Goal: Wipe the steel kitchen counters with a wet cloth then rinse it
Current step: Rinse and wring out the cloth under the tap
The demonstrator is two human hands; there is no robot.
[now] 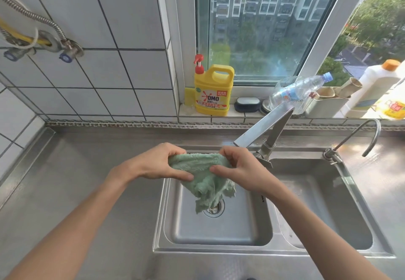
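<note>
You're holding the cloth with both hands over the left basin of the sink. Your left hand pinches the cloth's upper left edge, thumb in front and fingers curled over the top. Your right hand grips the upper right edge the same way, thumb pressed on the front of the fabric. The top edge is stretched between your two hands. The rest hangs down bunched, its lower end dangling right above the drain; can't tell if it touches the basin floor.

The cloth is pale green and fluffy. The flat spout of the faucet sticks out toward the left basin, its end just behind your right hand. No water visible from it. A thin curved tap stands at the back of the right basin. Steel counter runs left of the sink, under your left forearm.

On the windowsill: yellow detergent jug with red pump, a yellow sponge just left of it, a dark soap dish to its right. Further right a clear plastic bottle lies tilted, then a white bottle with orange cap. On the tiled wall, upper left, two valves with a metal hose attached.
</note>
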